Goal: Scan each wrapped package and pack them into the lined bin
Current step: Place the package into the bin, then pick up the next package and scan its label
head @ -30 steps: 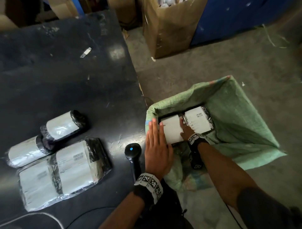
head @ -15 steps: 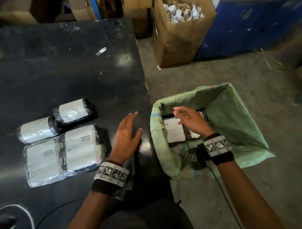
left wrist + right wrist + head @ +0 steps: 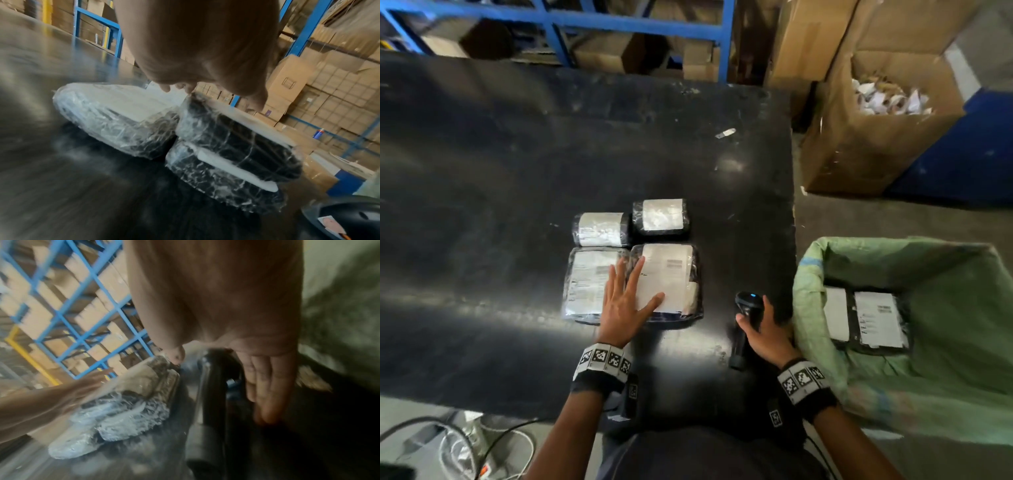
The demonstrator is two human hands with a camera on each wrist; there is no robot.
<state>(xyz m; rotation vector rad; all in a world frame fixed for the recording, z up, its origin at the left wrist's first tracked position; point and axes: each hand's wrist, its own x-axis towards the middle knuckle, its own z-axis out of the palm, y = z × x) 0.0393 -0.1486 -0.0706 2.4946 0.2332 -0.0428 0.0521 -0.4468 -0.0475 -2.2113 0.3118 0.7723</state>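
Black and scuffed, the table (image 3: 517,171) carries four wrapped packages in a tight block. The left hand (image 3: 625,305) lies flat across the two near ones, its fingers (image 3: 635,274) straight and spread, reaching onto the near right package (image 3: 671,277), whose label barcode sits just beyond the fingertips and whose long axis runs away from the person. To the right of that hand, the right hand (image 3: 765,332) closes on the scanner (image 3: 748,308): thumb on one side, fingers on the other, though the blurred wrist view leaves it unclear how far they curl. Scanner head lies near the package, pointing away. Further right, the lined bin (image 3: 808,274) already holds packed packages (image 3: 880,318).
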